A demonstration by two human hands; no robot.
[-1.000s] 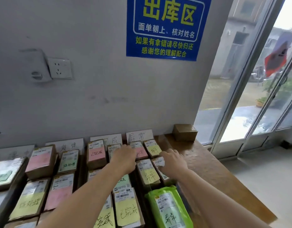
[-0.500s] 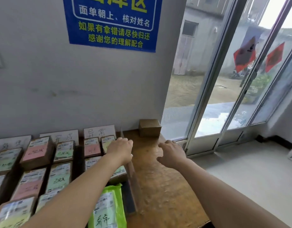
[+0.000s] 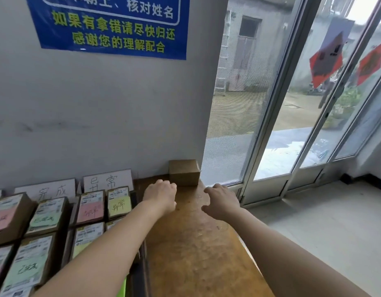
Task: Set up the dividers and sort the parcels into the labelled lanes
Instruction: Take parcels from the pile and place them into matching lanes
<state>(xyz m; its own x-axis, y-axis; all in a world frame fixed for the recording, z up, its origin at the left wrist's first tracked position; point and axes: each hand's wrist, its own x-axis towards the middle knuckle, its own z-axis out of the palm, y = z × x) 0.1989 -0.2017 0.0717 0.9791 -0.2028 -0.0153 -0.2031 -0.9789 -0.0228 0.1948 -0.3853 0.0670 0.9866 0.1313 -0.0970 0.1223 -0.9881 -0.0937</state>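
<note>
A second ago your hands were down on the parcels [image 3: 56, 217] in the lanes. Now they have moved over to the bare wood of the table [image 3: 196, 254], close to the brown box [image 3: 184, 172] in the corner by the wall. I think that box is the next one you want to sort, since it sits alone and shows no note.

Your left hand [image 3: 160, 195] is just in front of the box. Its fingers are bent under, so I cannot tell how tight they are, or if they touch the box. Your right hand [image 3: 221, 200] is in front of the box and a little to the right, fingers spread and bent, holding nothing.

The parcels lie in rows to the left of the box. Nearest the box, a white card [image 3: 108, 181] says 异常, and the next card [image 3: 49, 190] says 完成. A yellow note [image 3: 118, 205] says 异常 too (the pink one beside it is too blurry). Up above the box, the blue poster [image 3: 108, 24] says 核对姓名, 如果有拿错请尽快归还 and 感谢您的理解配合.
</note>
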